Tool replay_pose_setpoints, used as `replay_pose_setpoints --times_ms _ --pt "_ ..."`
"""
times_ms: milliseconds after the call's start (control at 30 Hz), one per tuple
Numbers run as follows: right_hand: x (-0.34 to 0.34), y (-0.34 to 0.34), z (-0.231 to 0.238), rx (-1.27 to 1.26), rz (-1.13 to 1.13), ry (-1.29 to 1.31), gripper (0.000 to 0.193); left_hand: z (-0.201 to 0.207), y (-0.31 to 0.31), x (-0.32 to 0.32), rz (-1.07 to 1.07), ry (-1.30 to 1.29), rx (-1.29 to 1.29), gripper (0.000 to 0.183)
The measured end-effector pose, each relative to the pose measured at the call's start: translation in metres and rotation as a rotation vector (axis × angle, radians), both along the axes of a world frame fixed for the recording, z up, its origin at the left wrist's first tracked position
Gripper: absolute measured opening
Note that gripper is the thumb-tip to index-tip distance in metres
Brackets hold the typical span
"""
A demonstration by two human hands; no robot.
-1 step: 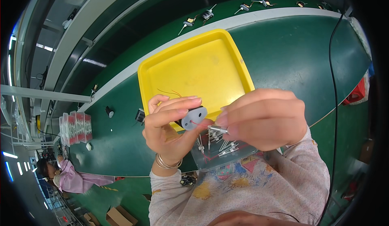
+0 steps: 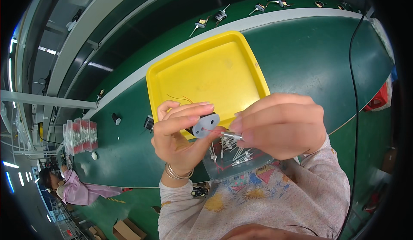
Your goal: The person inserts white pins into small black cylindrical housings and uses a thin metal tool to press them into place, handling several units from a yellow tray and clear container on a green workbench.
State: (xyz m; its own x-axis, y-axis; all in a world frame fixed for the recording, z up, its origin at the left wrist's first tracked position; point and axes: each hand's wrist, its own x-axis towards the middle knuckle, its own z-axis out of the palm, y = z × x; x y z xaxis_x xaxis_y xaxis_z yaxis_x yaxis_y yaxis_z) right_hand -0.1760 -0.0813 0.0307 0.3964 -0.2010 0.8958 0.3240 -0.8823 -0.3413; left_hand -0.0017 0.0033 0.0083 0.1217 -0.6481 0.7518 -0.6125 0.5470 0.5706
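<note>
My left hand (image 2: 178,132) is closed round a small black part with a grey oval end cap (image 2: 207,125) that has holes in it. Thin red wires (image 2: 212,131) run from a hole in this cap to a silver metal cylinder (image 2: 232,136). The fingertips of my right hand (image 2: 279,126) pinch that cylinder, just right of the cap and apart from it. Thin loose wires (image 2: 186,99) stick out behind my left fingers. Below both hands, a clear plastic box (image 2: 228,174) holds several similar metal pieces with red wires, partly hidden by my hands.
A yellow tray (image 2: 206,68) lies beyond my hands on the green table (image 2: 309,59). Clear boxes of parts (image 2: 80,136) stand at the left. Several wired assemblies (image 2: 220,15) lie along the far strip. A black cable (image 2: 352,76) hangs at right; a person in pink (image 2: 86,192) sits far left.
</note>
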Motion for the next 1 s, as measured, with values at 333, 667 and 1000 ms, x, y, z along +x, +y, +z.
replay_pose_setpoints --times_ms 333,667,1000 --pt "0.007 0.003 -0.007 -0.009 -0.079 0.007 0.017 0.003 0.0 0.0 -0.005 0.007 -0.012 0.046" --pt "0.002 0.002 -0.002 0.138 -0.154 0.195 0.021 0.002 0.004 -0.008 -0.122 0.286 0.191 0.039" --pt "0.003 -0.006 -0.005 -0.039 -0.145 0.124 0.021 0.007 0.011 -0.013 -0.224 0.52 0.356 0.029"
